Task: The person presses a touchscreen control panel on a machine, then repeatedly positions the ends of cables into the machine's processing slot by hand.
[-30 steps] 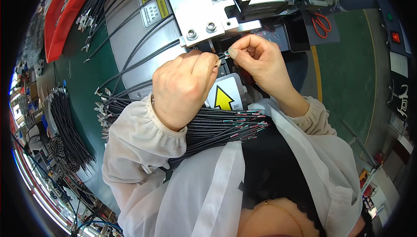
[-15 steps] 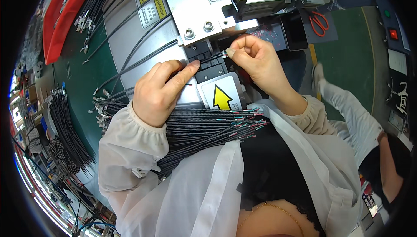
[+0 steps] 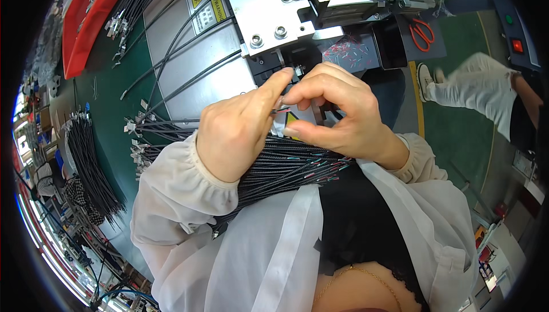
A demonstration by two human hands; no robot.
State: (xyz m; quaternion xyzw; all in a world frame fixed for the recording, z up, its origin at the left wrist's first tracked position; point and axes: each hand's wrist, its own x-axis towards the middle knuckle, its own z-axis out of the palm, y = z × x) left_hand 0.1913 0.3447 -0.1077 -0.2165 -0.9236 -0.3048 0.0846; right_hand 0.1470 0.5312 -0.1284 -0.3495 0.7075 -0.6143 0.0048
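My left hand and my right hand meet in front of the grey metal machine. Both pinch the thin end of one black cable between fingertips, just below the machine's press head. A thick bundle of black cables with coloured wire tips lies across my lap under both wrists. More black cables run over the machine's grey plate toward my left hand.
Another bundle of black cables lies on the green bench at left, beside a red tray. Orange-handled scissors rest at the upper right. Another person's leg and white shoe stand on the green floor at right.
My left hand has come back up from the cable bundle and joined my right hand at the cable end. The person at right has stepped further into view.
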